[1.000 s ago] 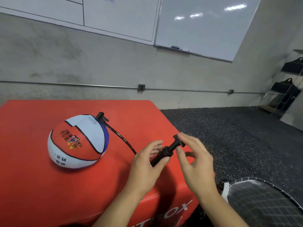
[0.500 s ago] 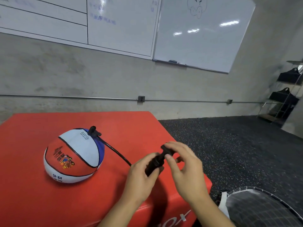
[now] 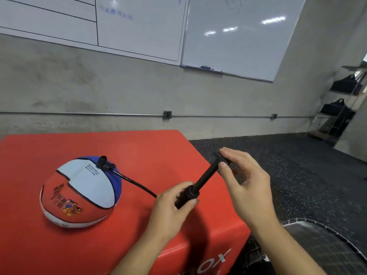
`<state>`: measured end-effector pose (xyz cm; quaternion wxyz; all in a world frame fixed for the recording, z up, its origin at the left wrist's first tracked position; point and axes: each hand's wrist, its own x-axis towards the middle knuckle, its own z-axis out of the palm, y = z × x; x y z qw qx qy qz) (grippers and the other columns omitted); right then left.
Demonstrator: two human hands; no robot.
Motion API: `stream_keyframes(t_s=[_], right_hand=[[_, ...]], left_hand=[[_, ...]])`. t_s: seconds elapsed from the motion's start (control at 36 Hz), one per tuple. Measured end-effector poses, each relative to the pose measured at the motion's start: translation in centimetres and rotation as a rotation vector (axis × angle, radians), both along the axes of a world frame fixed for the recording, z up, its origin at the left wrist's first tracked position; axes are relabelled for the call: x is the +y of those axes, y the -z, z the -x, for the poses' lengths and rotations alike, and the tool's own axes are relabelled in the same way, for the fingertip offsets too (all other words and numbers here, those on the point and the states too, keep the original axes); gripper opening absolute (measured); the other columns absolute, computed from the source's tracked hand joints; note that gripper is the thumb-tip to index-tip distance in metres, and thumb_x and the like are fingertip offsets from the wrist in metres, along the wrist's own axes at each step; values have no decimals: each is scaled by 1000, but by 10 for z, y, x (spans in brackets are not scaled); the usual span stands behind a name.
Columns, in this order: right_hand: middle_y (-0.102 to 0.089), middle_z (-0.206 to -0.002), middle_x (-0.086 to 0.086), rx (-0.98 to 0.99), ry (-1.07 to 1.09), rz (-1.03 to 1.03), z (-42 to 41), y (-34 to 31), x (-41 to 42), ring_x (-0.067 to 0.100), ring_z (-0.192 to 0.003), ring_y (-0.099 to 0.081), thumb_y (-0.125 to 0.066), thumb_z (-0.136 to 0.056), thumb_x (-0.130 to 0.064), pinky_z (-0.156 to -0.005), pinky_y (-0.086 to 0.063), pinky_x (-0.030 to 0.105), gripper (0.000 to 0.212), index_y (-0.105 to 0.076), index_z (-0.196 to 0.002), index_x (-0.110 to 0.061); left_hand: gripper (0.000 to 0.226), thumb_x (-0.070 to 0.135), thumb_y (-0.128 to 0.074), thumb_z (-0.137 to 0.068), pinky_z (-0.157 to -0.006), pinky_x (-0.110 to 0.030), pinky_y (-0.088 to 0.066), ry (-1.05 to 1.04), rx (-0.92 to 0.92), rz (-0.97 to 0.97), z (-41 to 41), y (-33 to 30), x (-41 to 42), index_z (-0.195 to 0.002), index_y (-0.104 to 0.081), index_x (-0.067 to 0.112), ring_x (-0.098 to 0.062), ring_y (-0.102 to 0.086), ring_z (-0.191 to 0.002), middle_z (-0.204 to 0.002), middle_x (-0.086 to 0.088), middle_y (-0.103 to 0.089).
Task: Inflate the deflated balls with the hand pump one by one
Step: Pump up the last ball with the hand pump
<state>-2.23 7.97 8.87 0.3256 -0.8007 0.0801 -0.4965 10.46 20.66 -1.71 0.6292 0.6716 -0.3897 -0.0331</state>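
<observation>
Here the left hand (image 3: 170,207) grips the pump (image 3: 195,190) barrel, the right hand (image 3: 246,181) pinches its drawn-out handle (image 3: 222,157).

On the red bench (image 3: 139,147), the ball (image 3: 79,193) occupied the left part, and the black hose (image 3: 137,184) ran from its top across the surface toward the left hand (image 3: 170,211), barring a low pass between them. Bare bench lay open behind the ball and along the near edge. The pump (image 3: 200,183) spanned the gap between both hands. A racket (image 3: 325,241) stood just beside the bench's right corner, under the right hand (image 3: 246,185).
</observation>
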Motion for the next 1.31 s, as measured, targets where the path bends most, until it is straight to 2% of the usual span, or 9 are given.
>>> stream_keyframes(t_s=[0.11,0.25,0.44,0.56,0.83,0.97,1.08,1.19,1.31], right_hand=[[-71,-122,-12,24,13,37,-6,16,5,-2,-116,-64,-72,-96,-4,-88,-44,5,29,-77,-119,-20],[-71,-123,-14,51,-17,-1,-12,41,7,9,-121,-66,-72,-96,-5,-85,-52,17,31,-77,-120,-24],[-70,-125,-14,120,-34,-27,-17,67,9,9,-121,-66,-74,-94,-4,-85,-57,23,35,-76,-122,-25],[-69,-127,-17,132,-36,-28,-17,72,10,7,-118,-67,-76,-93,-5,-82,-58,24,38,-76,-123,-28],[-71,-122,-20,-24,7,-29,-1,22,-3,9,-119,-67,-71,-96,-6,-96,-52,22,39,-72,-117,-39],[-73,-121,-13,-53,35,-97,12,-13,-22,10,-110,-69,-69,-98,-9,-96,-54,31,30,-75,-122,-26],[-70,-125,-12,-60,62,-62,13,-5,-15,8,-121,-65,-65,-101,-12,-94,-52,18,27,-74,-124,-24],[-69,-126,-10,-42,87,-49,6,13,-11,9,-124,-64,-67,-99,-13,-99,-50,23,27,-74,-124,-23],[-68,-127,-7,-39,81,-54,-2,29,1,0,-121,-62,-69,-97,-3,-89,-46,7,30,-75,-123,-18]], left_hand=[[37,14,-79,-86,-92,-40,-55,64,19,8,-2,-5,-1,-110,-69,41,-18,-71,-91,-95,7,-77],[43,8,-81,-86,-91,-37,-56,71,13,5,-5,-4,-3,-112,-69,41,-9,-73,-90,-96,12,-78],[50,42,-80,-77,-94,-41,-58,-6,27,29,-4,2,-6,-126,-68,39,-12,-73,-99,-105,11,-76],[33,22,-74,-86,-93,-35,-58,-2,-29,32,-3,0,-3,-118,-72,29,-6,-74,-101,-108,18,-77],[36,21,-81,-87,-100,-33,-56,-42,-9,39,4,5,-6,-119,-73,34,-3,-72,-105,-110,23,-76],[40,15,-83,-88,-102,-32,-54,-43,19,32,5,5,-8,-123,-74,33,-2,-71,-107,-111,24,-76],[41,13,-84,-88,-102,-28,-54,-27,55,47,4,8,-10,-123,-74,33,0,-71,-108,-112,24,-76],[43,12,-84,-88,-102,-25,-52,4,100,60,2,12,-12,-124,-74,33,-2,-72,-108,-112,23,-77],[45,8,-82,-89,-100,-21,-51,42,133,76,-1,13,-13,-123,-73,36,-2,-72,-107,-111,22,-77]])
